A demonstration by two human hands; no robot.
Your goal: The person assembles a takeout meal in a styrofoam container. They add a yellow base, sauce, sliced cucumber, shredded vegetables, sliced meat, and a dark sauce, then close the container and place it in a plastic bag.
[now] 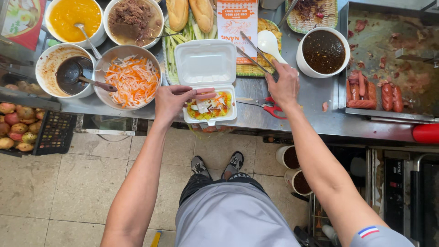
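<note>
An open white foam box [208, 64] sits at the steel counter's front edge, its lower half filled with yellow rice, shredded carrot and white slices. My left hand [171, 101] rests against the box's left side, fingertips touching a pink sausage slice on the food. My right hand [284, 84] is to the right of the box, fingers closed on metal tongs [251, 48] that point up and left. Red-handled scissors [270, 107] lie just under that hand.
A bowl of shredded carrot salad [132, 80], a dark sauce bowl [68, 73], an orange sauce bowl [75, 18], a minced meat bowl [132, 20] and a brown sauce bowl [323, 51] surround the box. Sausages [370, 93] lie on a griddle at right. Fruit crate [20, 128] at left.
</note>
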